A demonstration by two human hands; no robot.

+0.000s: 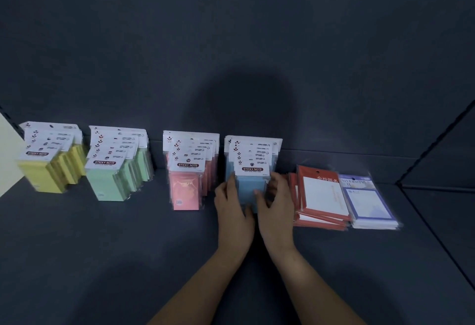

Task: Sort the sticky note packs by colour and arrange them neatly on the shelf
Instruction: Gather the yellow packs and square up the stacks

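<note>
On the dark shelf (128,247), rows of sticky note packs stand sorted by colour: yellow packs (48,168) at far left, then green packs (113,170), pink packs (187,178) and blue packs (250,160). My left hand (231,209) and my right hand (276,201) clasp the front blue pack (250,186) from either side, fingers curled around its edges. Its lower part is hidden behind my hands.
To the right of the blue row lie a flat stack of red-framed note pads (321,196) and a stack of purple-blue framed pads (367,201). A dark back wall (231,42) rises behind the rows. A shelf divider edge (437,222) runs along the right.
</note>
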